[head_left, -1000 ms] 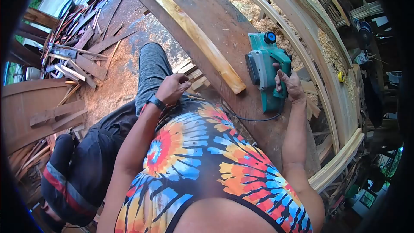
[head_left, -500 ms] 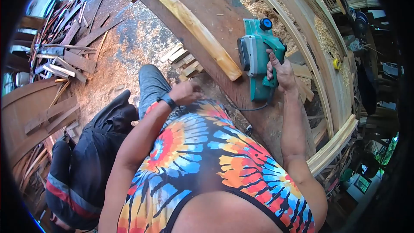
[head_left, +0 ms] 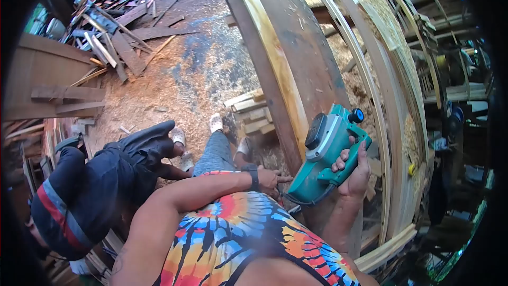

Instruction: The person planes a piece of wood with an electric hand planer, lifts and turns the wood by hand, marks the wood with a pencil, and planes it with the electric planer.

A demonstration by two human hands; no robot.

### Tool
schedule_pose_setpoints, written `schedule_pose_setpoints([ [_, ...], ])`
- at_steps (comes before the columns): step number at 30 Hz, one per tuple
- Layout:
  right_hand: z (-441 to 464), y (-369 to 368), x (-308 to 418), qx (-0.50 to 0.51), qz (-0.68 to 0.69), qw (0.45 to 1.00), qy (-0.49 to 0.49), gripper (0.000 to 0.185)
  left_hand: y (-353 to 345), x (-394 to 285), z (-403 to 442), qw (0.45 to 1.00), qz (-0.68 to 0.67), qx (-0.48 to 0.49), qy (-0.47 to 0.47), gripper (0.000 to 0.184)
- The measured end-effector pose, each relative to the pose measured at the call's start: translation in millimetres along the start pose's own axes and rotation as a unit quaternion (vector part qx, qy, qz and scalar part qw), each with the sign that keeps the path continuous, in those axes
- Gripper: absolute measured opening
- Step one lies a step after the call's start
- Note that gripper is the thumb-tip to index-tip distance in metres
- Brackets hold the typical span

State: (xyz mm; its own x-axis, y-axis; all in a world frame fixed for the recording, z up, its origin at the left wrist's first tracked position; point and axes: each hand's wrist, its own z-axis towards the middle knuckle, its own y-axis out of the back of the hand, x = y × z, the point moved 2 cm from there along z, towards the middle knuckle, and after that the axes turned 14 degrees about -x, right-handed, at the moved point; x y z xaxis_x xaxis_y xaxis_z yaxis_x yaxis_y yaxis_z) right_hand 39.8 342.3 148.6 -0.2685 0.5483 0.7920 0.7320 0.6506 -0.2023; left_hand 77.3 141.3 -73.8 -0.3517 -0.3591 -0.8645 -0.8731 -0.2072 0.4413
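My right hand is wrapped round the handle of a green electric planer, which is tilted over the near part of the brown workbench board. Close to the planer's rear end and its cord is my left hand, a finger stretched toward them; it holds nothing that I can see. A dark watch sits on the left wrist. The pale strip of wood lies lengthwise on the board, and its near end reaches the planer.
Another person in dark clothes bends down at the left. Long curved boards run along the right side. Scrap wood is piled at the upper left, small blocks lie beside the bench, and sawdust covers the floor.
The planer has turned and come nearer to my body in my right hand. My left hand has moved right, toward the planer's rear. The view has shifted, showing more floor and feet.
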Motion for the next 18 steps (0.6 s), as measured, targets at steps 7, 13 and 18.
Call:
schedule_pose_setpoints([
  [7, 23, -79, 6, 0.093, -0.043, 0.994, 0.041, 0.046, 87, 20, -22, 0.981, -0.016, -0.107, 0.162, 0.056],
  [13, 50, -157, 19, 0.171, -0.137, 0.974, 0.067, 0.048, 178, 81, -71, 0.832, 0.069, -0.504, 0.222, 0.049],
  [18, 105, -248, 17, 0.207, -0.203, 0.955, 0.057, 0.055, 246, 92, -53, 0.823, -0.116, -0.529, 0.171, 0.049],
])
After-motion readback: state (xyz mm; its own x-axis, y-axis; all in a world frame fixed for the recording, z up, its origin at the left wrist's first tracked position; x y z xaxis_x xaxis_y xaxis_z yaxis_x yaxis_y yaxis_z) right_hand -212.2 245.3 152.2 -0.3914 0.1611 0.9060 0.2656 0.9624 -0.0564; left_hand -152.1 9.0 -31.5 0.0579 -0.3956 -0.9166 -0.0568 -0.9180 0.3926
